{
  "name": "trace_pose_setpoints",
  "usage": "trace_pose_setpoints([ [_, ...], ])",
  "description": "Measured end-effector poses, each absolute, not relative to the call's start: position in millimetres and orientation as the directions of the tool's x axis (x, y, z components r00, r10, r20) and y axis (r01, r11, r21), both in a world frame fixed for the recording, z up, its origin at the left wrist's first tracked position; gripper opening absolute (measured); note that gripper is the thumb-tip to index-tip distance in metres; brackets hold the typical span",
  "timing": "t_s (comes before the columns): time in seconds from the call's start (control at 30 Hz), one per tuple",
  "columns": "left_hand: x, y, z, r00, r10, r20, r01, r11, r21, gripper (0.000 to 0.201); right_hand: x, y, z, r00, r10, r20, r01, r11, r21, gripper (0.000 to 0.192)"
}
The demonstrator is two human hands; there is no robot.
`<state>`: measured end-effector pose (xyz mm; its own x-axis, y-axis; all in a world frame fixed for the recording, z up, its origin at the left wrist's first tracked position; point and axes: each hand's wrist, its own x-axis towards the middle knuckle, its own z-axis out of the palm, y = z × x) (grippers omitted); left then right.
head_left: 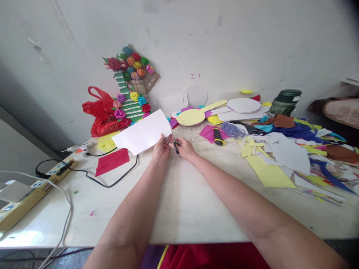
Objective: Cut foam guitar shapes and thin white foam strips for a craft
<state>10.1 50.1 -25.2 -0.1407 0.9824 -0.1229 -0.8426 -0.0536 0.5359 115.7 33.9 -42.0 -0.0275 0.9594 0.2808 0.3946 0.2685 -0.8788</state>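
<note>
My left hand (pixel 160 150) pinches the white sheet (pixel 143 131) taut above the tabletop (pixel 179 209) so my right hand (pixel 183 147), gripping the scissors (pixel 174 142), meets its edge.

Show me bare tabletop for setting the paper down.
Bare: the near middle of the table, between both forearms and the front edge; also between the red paper and the power strip, though a black cable crosses there. Crowded: paper scraps on the right.
</note>
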Motion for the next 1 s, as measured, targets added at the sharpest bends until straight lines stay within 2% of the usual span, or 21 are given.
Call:
trace_pose_setpoints([
  [1.0, 8.7, 52.4, -28.4, -0.157, 0.978, -0.141, -0.839, -0.056, 0.542, 0.008, 117.4, 35.3, -43.3, 0.011, 0.949, 0.317, 0.516, 0.265, -0.814, 0.055],
])
